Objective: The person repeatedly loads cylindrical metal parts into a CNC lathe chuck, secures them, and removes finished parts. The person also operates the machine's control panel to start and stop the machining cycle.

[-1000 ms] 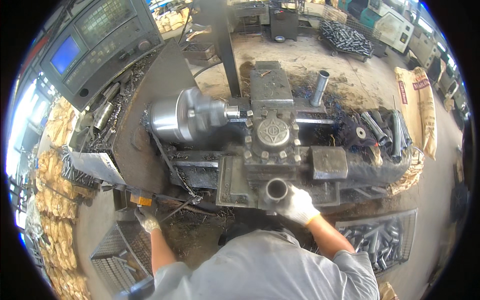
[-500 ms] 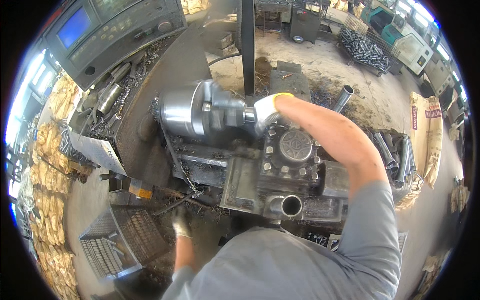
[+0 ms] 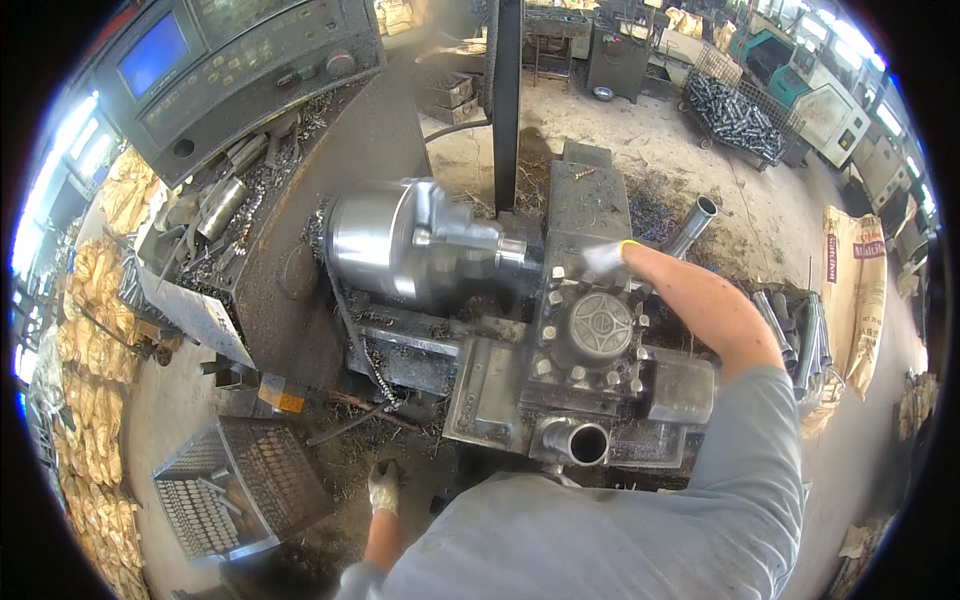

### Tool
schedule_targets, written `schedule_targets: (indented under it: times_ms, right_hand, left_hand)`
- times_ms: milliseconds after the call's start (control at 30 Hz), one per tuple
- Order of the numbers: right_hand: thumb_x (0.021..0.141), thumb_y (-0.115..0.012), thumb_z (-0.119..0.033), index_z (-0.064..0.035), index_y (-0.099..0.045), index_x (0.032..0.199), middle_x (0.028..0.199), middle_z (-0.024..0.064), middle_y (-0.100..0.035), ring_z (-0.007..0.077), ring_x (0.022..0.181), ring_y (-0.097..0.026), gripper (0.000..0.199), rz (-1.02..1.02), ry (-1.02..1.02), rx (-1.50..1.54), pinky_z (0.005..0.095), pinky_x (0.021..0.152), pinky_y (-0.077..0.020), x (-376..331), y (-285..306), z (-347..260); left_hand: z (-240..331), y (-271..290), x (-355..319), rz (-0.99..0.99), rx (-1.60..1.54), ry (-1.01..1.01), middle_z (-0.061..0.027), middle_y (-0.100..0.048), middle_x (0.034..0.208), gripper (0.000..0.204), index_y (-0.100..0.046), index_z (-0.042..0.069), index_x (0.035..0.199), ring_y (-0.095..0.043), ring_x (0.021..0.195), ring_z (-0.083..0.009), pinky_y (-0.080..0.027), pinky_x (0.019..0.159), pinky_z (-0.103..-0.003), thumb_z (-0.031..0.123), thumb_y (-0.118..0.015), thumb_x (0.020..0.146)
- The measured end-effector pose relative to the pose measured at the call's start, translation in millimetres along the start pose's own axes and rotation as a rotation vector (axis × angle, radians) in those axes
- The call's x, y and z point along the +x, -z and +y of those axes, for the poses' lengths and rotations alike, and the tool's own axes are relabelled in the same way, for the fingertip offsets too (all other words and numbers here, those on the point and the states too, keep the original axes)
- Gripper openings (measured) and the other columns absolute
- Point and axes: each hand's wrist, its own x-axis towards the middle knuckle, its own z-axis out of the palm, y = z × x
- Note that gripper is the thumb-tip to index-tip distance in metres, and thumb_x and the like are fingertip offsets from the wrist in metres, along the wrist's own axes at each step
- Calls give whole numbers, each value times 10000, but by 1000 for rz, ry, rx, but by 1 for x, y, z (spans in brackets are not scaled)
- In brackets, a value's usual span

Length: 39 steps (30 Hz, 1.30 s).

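My right hand (image 3: 603, 258), in a white glove with a yellow cuff, hovers over the far side of the lathe's bolted tool turret (image 3: 598, 328); motion blur hides its fingers. To its left, a shiny chuck (image 3: 372, 238) with smeared jaws grips a short bright metal tube (image 3: 511, 251). A gap separates my hand from that tube. Low at the left, my left hand (image 3: 383, 487) hangs in a dirty glove with dark fingertips, its fingers loosely bent and apart, with nothing visible in them. A hollow cylindrical holder (image 3: 588, 444) sits at the turret's near side.
A control panel (image 3: 230, 70) with a blue screen stands upper left, above a chip-covered ledge. A perforated metal crate (image 3: 245, 490) is on the floor at lower left. One tube (image 3: 690, 228) leans beyond my right forearm; several more tubes (image 3: 812, 340) stand at right by a paper sack (image 3: 852, 300).
My right hand has moved right, away from the tube in the chuck to above the turret. My left hand shows lower and slightly further right. The whole view has shifted a little.
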Motion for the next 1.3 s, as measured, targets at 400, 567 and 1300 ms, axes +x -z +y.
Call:
schedule_targets:
  times_ms: [400,567,1300]
  right_hand:
    - [941,-750,-316,-70,-795,1131,1090,117,-804,286,817,-746,314,124,127,201,468,658,-633,57,5,-37]
    - [939,-761,-232,-71,-810,1138,1098,133,-809,274,886,-785,260,-192,-250,84,469,706,-664,57,-2,-28]
    - [874,-795,-127,-23,-760,862,693,74,-698,153,548,-644,111,-17,-80,964,326,457,-512,45,-3,-35]
  left_hand:
    - [15,-19,4,-90,233,-253,-87,-740,927,273,-718,-1,1099,-706,796,-171,-573,722,-326,262,-689,1030]
    - [51,-19,-22,-97,246,-9,-107,-759,972,257,-716,2,1161,-726,820,-173,-585,751,-321,218,-675,1027]
    - [469,-179,32,299,850,-1756,-211,-542,1531,782,-579,32,1473,-456,1440,-495,-326,1256,-616,235,-806,753]
